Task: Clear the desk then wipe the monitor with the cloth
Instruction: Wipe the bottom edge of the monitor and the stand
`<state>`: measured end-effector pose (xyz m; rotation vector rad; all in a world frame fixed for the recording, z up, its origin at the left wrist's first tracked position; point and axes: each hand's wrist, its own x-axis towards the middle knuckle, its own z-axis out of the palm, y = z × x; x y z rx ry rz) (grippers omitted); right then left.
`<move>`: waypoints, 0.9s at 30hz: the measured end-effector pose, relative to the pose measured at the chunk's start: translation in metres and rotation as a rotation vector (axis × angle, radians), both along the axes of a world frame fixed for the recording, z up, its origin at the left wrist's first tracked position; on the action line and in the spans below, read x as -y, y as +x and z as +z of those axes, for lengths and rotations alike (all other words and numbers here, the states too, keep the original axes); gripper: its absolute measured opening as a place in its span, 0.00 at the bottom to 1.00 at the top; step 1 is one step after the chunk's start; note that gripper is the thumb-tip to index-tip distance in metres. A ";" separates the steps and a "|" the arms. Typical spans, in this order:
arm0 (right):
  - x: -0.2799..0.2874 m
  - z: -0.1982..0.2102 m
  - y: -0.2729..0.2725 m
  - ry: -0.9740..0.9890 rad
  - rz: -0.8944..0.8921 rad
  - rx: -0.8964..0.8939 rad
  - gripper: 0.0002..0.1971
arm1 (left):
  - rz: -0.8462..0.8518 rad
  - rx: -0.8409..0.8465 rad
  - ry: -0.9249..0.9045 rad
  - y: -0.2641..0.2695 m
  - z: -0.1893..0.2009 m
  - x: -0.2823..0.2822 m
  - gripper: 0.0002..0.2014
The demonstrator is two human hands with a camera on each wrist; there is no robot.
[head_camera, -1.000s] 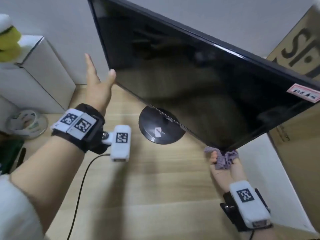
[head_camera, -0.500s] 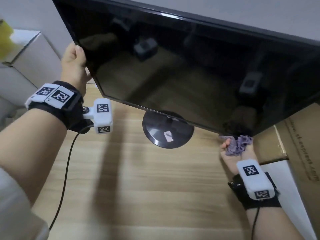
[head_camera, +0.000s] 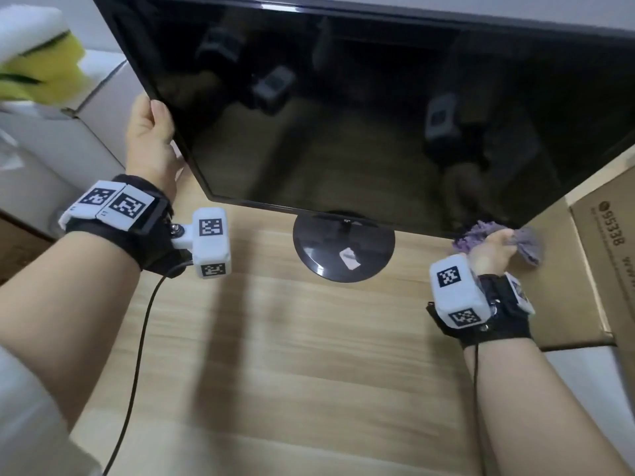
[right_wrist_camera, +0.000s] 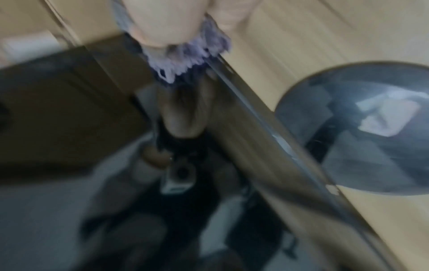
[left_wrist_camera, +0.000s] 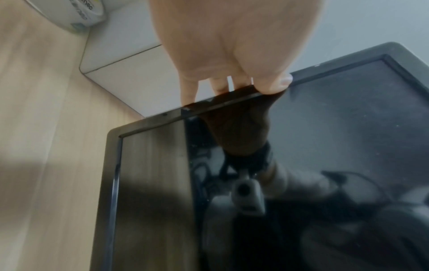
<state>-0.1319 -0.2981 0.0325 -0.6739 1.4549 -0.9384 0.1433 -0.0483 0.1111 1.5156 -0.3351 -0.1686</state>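
Head view: gripping monitor (head_camera: 360,108) left bezel with left hand (head_camera: 151,142), thumb on front; clutching bunched purple cloth (head_camera: 494,240) in right hand (head_camera: 491,252), just under monitor's lower right corner, above bench (head_camera: 292,355).

The monitor (head_camera: 360,108) stands on its round base (head_camera: 343,249) toward the back of the wooden desk (head_camera: 292,372), screen tilted forward. The left hand (head_camera: 151,142) sits at the monitor's left edge — thumb in front, fingers behind. The right hand (head_camera: 491,252) is at the lower right corner, with the cloth (head_camera: 498,240) bunched in it. White boxes (head_camera: 96,108) stand left of the monitor — a cardboard box (head_camera: 604,262) right.
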 end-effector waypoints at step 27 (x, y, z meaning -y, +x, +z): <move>-0.085 -0.058 0.035 -0.256 0.534 -0.319 0.20 | -0.151 -0.099 -0.304 0.036 -0.013 0.016 0.18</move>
